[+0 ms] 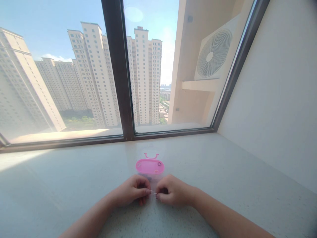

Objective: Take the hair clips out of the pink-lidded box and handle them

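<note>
My left hand [138, 190] is closed in a pinch, thumb against forefinger, on a small pale, thin thing [152, 191]. Facing it a short way off, my right hand [170, 191] pinches too, with a pale bit showing at its fingertips. What exactly they hold is too small to tell, and whether it is one piece or two does not show. Just beyond the hands lies a pink oval tray or lid [148, 165]. A dark ring [159, 164] and a few small bits are in it. Something see-through, partly hidden by my hands, is below the pink piece.
A thin pink handle-like piece [151, 156] lies behind the pink oval. All this is on a pale speckled sill [74, 172]. A dark window frame [127, 129] borders it at the back, and a white wall [277, 99] on the right.
</note>
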The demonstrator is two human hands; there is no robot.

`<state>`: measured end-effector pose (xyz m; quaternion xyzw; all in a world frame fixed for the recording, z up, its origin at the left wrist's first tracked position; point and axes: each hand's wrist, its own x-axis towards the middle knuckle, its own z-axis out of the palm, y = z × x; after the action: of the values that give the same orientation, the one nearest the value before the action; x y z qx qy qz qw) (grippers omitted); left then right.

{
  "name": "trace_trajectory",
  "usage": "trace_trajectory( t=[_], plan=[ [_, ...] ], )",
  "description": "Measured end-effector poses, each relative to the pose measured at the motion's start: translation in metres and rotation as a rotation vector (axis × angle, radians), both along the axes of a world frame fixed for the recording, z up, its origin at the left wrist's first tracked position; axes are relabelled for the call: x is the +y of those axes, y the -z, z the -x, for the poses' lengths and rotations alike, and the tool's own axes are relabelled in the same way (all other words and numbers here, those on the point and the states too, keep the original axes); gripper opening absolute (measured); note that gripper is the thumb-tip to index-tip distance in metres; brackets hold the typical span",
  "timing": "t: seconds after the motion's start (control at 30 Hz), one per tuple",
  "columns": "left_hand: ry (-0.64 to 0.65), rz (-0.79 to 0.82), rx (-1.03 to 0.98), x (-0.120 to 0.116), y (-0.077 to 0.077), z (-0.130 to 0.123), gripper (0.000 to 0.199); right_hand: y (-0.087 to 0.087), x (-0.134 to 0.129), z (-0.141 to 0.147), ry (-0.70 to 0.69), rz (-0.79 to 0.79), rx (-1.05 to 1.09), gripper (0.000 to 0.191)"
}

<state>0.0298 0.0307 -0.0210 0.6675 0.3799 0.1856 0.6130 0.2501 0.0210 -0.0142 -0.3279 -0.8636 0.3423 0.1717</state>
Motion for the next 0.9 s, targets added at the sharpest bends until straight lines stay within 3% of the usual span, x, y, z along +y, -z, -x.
trace_trajectory(
  t=[0.9],
  plan=[
    [0.016,-0.004,-0.026,0.0016,0.0033,0.0022,0.030,0.0016,0.0000,0.0011,0.003,-0.006,-0.002,0.015]
  ],
)
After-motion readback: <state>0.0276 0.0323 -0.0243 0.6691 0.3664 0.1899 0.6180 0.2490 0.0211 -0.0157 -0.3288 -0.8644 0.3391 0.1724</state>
